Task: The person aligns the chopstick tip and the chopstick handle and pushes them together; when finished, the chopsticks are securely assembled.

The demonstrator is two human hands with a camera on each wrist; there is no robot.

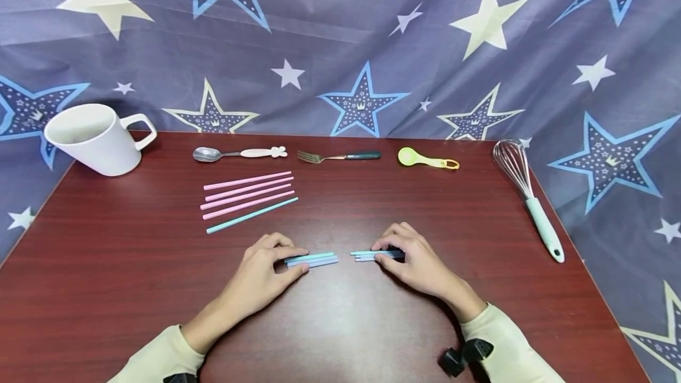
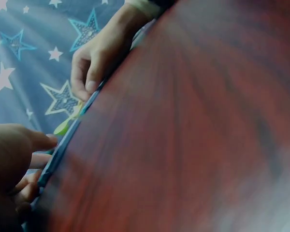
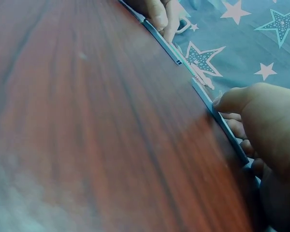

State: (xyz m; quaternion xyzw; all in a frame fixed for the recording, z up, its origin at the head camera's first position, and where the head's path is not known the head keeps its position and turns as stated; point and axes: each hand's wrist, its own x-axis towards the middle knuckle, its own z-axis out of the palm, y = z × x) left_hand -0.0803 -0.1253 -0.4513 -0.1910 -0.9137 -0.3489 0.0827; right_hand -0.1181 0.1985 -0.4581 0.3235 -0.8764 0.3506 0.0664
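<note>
My left hand [image 1: 263,265] pinches a short bundle of blue and teal straws [image 1: 321,259] between thumb and fingers, low over the table. Opposite it, my right hand [image 1: 417,259] holds a second bundle of bluish straws [image 1: 363,256], thumb on the near side and fingertips on the far side. The two bundles point at each other, with a small gap between their ends. In the right wrist view the straws [image 3: 203,94] lie along the table surface beneath the right thumb. Beyond the left hand lie several pink straws [image 1: 247,189] and one longer teal straw [image 1: 252,215], roughly parallel.
Along the back edge lie a spoon [image 1: 207,154] with a white handle, a fork [image 1: 314,158] and a yellow-green measuring spoon [image 1: 408,156]. A white mug [image 1: 109,140] stands at the back left. A whisk [image 1: 542,226] lies near the right edge. Star-patterned cloth [image 1: 340,34] hangs behind.
</note>
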